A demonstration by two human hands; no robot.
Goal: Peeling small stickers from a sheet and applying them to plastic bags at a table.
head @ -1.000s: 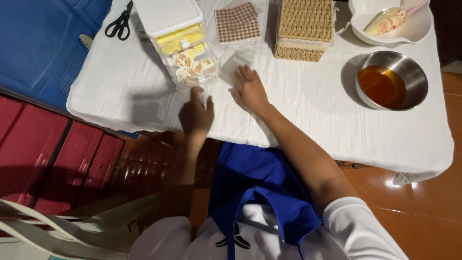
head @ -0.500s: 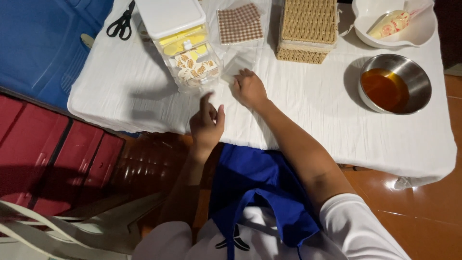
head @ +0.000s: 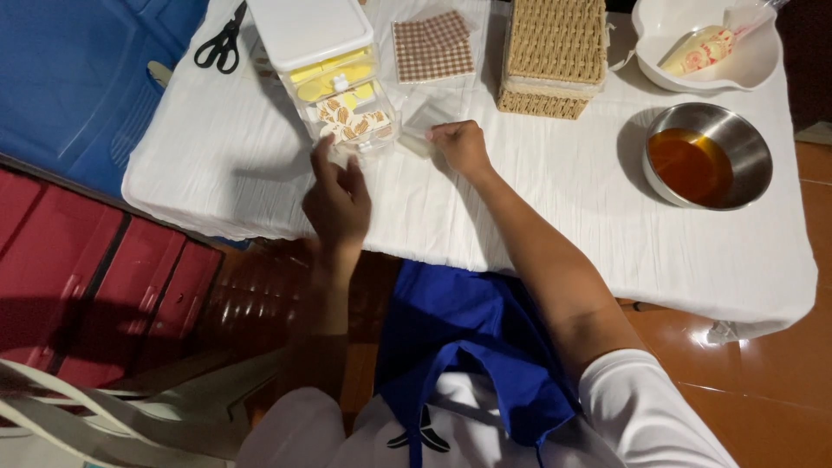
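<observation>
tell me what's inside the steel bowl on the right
The steel bowl holds a pool of amber-brown liquid covering most of its bottom. Anything lying beneath the liquid cannot be seen.

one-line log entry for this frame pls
left hand: open, reaching toward clear container | right hand: on clear plastic sleeve | nearby: wicker basket, steel bowl of amber liquid, scissors

Black scissors [head: 221, 41] lying at far left edge of white tablecloth [head: 555, 208]. Brown checkered square [head: 432, 45] sitting just beside woven basket [head: 555, 54]. Steel bowl [head: 708, 156] holding amber liquid. White dish [head: 693, 39] sitting beyond it, holding piping bag [head: 704, 48]. Red crates [head: 87, 286] standing below table, blue cloth [head: 78, 78] lying at left.
</observation>
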